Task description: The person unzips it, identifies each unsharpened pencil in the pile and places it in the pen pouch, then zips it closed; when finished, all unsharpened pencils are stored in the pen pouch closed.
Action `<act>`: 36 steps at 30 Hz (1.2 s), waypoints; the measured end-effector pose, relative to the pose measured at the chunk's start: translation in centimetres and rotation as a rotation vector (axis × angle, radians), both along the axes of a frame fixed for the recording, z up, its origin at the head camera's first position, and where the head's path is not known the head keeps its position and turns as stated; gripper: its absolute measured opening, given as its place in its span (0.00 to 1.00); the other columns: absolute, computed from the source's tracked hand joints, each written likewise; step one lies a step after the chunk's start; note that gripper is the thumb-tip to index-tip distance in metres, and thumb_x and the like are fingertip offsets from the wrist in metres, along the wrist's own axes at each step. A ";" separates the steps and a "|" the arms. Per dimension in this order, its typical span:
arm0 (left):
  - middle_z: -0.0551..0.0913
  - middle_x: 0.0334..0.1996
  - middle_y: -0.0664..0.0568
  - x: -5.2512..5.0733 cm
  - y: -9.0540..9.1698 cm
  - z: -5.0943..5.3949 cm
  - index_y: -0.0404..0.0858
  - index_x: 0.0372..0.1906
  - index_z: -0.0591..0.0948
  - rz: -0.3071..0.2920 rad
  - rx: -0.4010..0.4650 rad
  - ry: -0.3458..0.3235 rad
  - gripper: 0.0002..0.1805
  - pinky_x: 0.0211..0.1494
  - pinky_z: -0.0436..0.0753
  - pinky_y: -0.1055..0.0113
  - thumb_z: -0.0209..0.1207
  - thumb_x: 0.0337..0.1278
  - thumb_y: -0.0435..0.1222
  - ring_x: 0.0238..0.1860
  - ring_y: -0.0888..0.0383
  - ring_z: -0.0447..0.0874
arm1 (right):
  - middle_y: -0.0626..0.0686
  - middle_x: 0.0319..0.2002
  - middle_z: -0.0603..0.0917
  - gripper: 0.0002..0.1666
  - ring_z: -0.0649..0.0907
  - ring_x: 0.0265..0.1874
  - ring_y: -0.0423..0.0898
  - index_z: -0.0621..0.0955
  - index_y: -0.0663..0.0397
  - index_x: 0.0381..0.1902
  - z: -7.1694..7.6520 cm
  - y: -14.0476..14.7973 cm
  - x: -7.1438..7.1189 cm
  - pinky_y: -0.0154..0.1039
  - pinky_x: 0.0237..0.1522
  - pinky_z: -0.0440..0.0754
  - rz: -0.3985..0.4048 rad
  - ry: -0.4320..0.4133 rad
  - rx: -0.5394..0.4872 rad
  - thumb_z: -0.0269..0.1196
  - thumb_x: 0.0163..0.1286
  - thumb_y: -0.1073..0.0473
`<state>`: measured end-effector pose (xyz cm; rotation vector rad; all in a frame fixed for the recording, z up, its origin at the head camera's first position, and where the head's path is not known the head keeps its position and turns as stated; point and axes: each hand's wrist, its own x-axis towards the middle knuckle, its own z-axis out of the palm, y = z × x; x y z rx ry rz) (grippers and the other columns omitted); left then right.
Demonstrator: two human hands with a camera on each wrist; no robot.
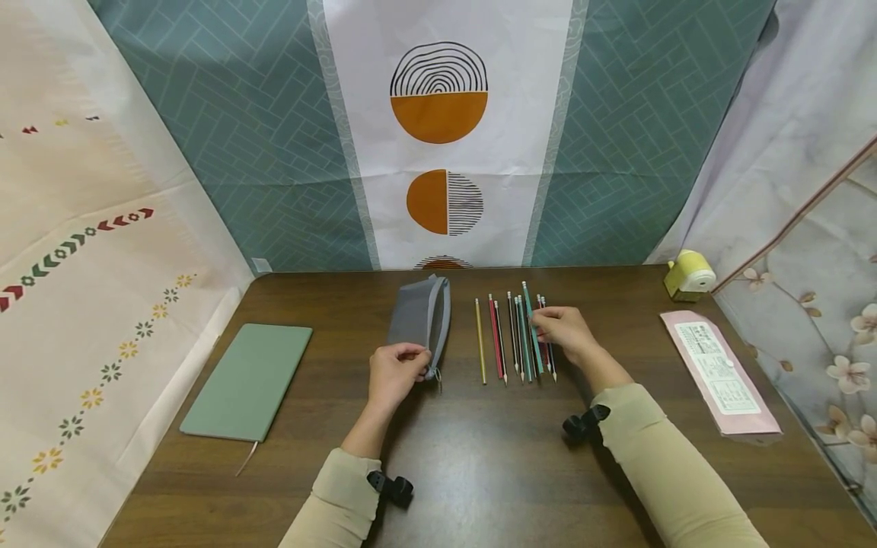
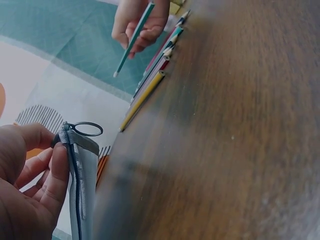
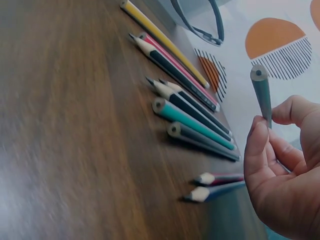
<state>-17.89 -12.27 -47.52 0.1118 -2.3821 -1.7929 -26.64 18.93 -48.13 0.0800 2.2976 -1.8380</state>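
Note:
My left hand (image 1: pixel 396 374) pinches the zipper end of a grey zippered pencil pouch (image 1: pixel 411 313), whose long opening gapes on the right side. In the left wrist view, thumb and fingers grip its corner beside the zipper's loop-shaped pull (image 2: pixel 87 129). My right hand (image 1: pixel 570 333) pinches a teal pencil (image 3: pixel 262 95) and holds it up off the table; its flat, unsharpened end faces the right wrist camera. Beneath and left of that hand lie several pencils, among them a yellow pencil (image 1: pixel 481 342), a red pencil (image 1: pixel 495 339) and another teal pencil (image 3: pixel 195 122). Some are sharpened.
A green notebook (image 1: pixel 247 380) with a ribbon lies at the left of the brown wooden table (image 1: pixel 479 472). On the right are a pink packet (image 1: pixel 692 380) with a white label and a yellow-green pencil sharpener (image 1: pixel 689 275). Patterned cloths hang behind and beside the table.

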 end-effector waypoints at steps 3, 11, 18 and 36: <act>0.88 0.27 0.43 0.0 0.0 0.0 0.27 0.34 0.88 0.001 0.007 -0.002 0.04 0.25 0.86 0.69 0.66 0.56 0.26 0.21 0.59 0.84 | 0.52 0.36 0.83 0.22 0.81 0.29 0.37 0.76 0.80 0.57 0.0 -0.5 0.0 0.29 0.34 0.85 0.013 -0.001 -0.031 0.57 0.73 0.66; 0.88 0.26 0.43 0.0 0.0 -0.2 0.27 0.34 0.88 -0.005 0.016 -0.006 0.04 0.25 0.86 0.69 0.66 0.56 0.26 0.21 0.60 0.84 | 0.62 0.44 0.84 0.23 0.81 0.29 0.37 0.75 0.80 0.60 0.2 -2.0 0.1 0.28 0.34 0.84 0.036 -0.027 -0.080 0.57 0.74 0.67; 0.88 0.26 0.43 0.0 0.0 -0.3 0.27 0.34 0.88 -0.015 0.015 0.006 0.04 0.24 0.85 0.69 0.67 0.56 0.26 0.20 0.60 0.83 | 0.59 0.41 0.85 0.22 0.81 0.27 0.38 0.76 0.78 0.60 0.0 -3.3 0.0 0.28 0.32 0.84 0.048 -0.042 -0.106 0.59 0.74 0.67; 0.88 0.25 0.44 0.0 0.3 -0.5 0.28 0.34 0.89 -0.021 0.024 0.001 0.03 0.24 0.85 0.70 0.67 0.56 0.26 0.20 0.61 0.82 | 0.60 0.42 0.86 0.22 0.82 0.27 0.37 0.76 0.78 0.60 0.1 -7.7 0.6 0.28 0.31 0.84 0.091 -0.099 -0.242 0.58 0.73 0.68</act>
